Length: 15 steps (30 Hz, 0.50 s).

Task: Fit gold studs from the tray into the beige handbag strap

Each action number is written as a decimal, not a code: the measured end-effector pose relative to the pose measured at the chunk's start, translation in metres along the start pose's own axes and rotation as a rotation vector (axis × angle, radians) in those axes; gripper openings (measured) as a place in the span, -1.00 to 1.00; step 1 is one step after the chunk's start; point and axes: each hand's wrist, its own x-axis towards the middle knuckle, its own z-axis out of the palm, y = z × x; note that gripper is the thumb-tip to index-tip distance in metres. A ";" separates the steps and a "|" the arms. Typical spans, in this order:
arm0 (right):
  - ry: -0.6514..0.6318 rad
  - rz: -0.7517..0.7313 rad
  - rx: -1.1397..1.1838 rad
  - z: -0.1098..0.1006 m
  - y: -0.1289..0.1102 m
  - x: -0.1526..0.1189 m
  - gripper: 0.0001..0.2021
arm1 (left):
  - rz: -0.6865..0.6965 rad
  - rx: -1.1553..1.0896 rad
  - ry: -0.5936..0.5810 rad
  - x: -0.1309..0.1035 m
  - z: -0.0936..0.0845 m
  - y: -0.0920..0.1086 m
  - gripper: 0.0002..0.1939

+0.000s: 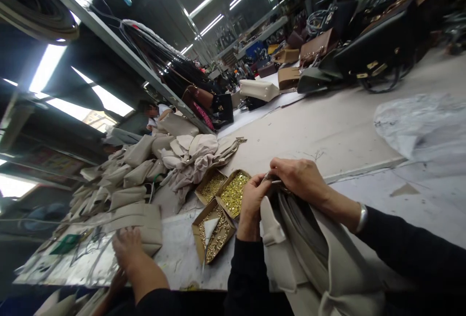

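A beige handbag (349, 257) with its mouth open leans at the table's front edge, close to my body. My left hand (251, 204) pinches its upper edge between thumb and fingers. Against it, my right hand (300, 180) is closed on the same spot of the rim; any small part between the fingertips is hidden. Left of my hands sit three cardboard trays: one of small gold studs (200, 238) with a white cone-shaped piece (210, 231) lying in it, one of shiny gold pieces (233, 192), and one of small metal bits (207, 191).
At the left, a co-worker's hand (127, 245) rests on a beige bag (151, 224). Many beige bags (138, 153) are heaped behind it. Black and brown handbags (378, 49) lie along the far side. Clear plastic wrap (418, 122) lies at the right.
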 end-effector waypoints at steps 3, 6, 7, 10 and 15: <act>0.070 0.093 0.056 0.005 0.005 -0.011 -0.88 | 0.043 0.013 0.026 -0.003 0.011 -0.010 -0.68; 0.088 0.110 0.117 0.007 0.004 -0.019 -0.89 | 0.132 0.075 0.069 -0.012 0.017 -0.015 -0.76; 0.086 0.112 0.131 0.007 0.003 -0.020 -0.88 | 0.164 0.108 0.086 -0.015 0.018 -0.016 -0.78; 0.098 0.108 0.159 0.008 0.000 -0.024 -0.86 | 0.257 0.226 0.133 -0.020 0.022 -0.017 -0.81; 0.162 0.088 0.150 0.011 0.000 -0.032 -0.80 | 0.382 0.418 0.228 -0.021 0.029 -0.026 -0.80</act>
